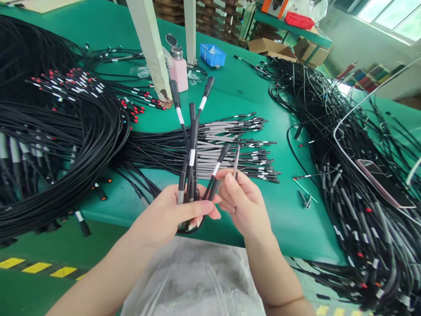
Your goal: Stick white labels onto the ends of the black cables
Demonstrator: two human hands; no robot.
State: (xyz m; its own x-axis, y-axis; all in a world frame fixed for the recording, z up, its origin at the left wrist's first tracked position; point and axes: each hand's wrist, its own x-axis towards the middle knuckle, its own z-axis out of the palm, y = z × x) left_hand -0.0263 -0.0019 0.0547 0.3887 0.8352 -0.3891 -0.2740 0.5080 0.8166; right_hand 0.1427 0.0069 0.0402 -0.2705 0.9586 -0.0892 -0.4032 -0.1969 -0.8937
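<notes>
Holding a small bunch of black cables (191, 175) up over the near side of the worktop (289, 228), mostly plugs-up, with white bands just below some plugs. Got them wrapped firmly in the left grip (179, 208), thumb across the front. Pinching a slim pointed metal tool (236, 162) in the right grip (246, 204), tip up, just beside one of the plugs. Can't tell about contact between the right grip and the nearest cable, too crowded in there.

Right behind, a flat spread of cables with grey ribbed sleeves (213, 145), ends pointing right. Off to the left, a fat coil of black cable (105, 145) plus loads of red-tipped ends (82, 83). Further back, a pink bottle (178, 74) beside a scuffed white post (149, 48), then a blue bin (213, 57). Over to the right, a big messy heap of cables (329, 127) with a phone (381, 182) lying on it.
</notes>
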